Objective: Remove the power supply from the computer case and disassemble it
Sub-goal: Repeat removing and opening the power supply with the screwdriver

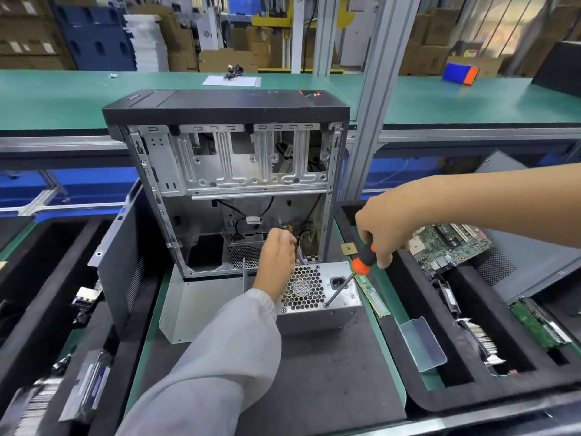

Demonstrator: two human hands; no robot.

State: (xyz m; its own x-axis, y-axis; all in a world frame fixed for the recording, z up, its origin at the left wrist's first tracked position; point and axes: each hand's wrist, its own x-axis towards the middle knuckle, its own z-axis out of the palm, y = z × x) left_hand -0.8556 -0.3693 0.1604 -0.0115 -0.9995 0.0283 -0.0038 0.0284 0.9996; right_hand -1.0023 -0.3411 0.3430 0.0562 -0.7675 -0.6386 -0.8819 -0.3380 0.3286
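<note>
1. The right hand (382, 229) is closed in a fist around the handle of a screwdriver (355, 272), which is black and orange. The fingers wrap the upper part of the handle, and the orange lower part shows below the fist.
2. The shaft of the screwdriver goes down and to the left. Its tip touches the near right corner of the top face of the power supply (317, 297), at a small screw there.
3. The left hand (276, 259) is curled, with the fingers bent together at the far edge of the power supply. It touches a bundle of wires (300, 254) that comes out there; I cannot tell if the fingers really pinch the wires or only press on them.
4. The power supply is a silver metal box. It lies on the dark mat (314, 372), just in front of the open computer case (226, 171), outside of it. Its honeycomb fan grille and black power socket face up.
5. The power supply is between the two hands: the left hand is at its far left side, the right hand is above its right side.
6. A bent metal cover plate (201, 303) lies on the mat, touching the left side of the power supply.
7. The computer case stands upright on the far part of the mat, with its side open toward the person.
8. To the right of the mat, a black foam tray (415, 388) holds a green circuit board (449, 247).
</note>
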